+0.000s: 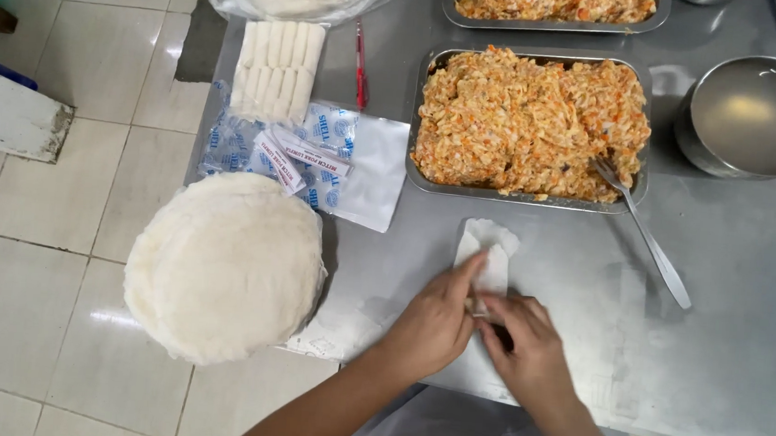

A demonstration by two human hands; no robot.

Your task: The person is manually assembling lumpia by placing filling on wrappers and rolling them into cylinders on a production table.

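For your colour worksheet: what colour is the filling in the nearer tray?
Orange and cream filling, head view.

We look down on a grey metal table (724, 360) whose dull top catches soft overhead light. To the left we see a floor of pale square tiles (51, 213) with thin grout lines, and a white chipped board (8, 119) juts in from the edge.
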